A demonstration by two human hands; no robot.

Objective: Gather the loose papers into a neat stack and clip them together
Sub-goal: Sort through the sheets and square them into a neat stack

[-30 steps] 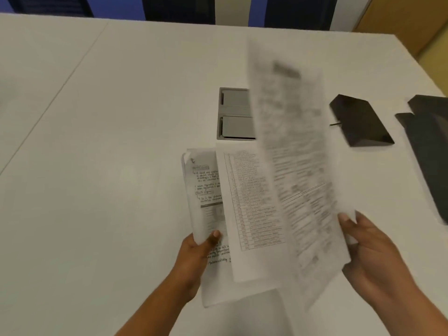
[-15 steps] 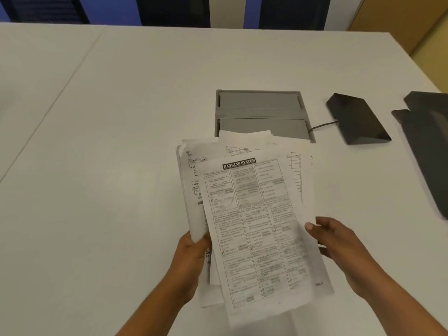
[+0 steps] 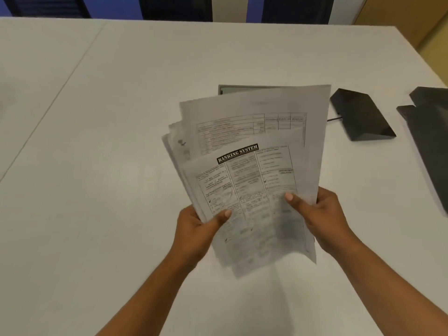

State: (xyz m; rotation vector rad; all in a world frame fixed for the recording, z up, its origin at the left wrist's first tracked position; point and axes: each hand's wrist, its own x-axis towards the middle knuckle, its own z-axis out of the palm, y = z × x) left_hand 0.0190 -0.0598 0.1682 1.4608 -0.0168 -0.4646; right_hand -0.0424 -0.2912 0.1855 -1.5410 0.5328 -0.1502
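Several printed papers [image 3: 249,170] are held up above the white table [image 3: 116,117], fanned unevenly. The front sheet is headed "BANKING SYSTEM"; a sheet with a table sticks out behind it at the upper right. My left hand [image 3: 198,229] grips the lower left edge of the papers, thumb on the front sheet. My right hand [image 3: 320,219] grips the lower right edge, thumb also on the front. No clip is visible.
A grey recessed cable box [image 3: 232,89] in the table is mostly hidden behind the papers. A black wedge-shaped device [image 3: 361,115] with a cable lies to the right. Dark flat objects [image 3: 429,137] lie at the right edge. Dark chairs stand beyond the far edge.
The right hand laid the banking sheet onto the pile held by the left hand, then took hold of the right edge. Both hands lifted the papers up off the table.
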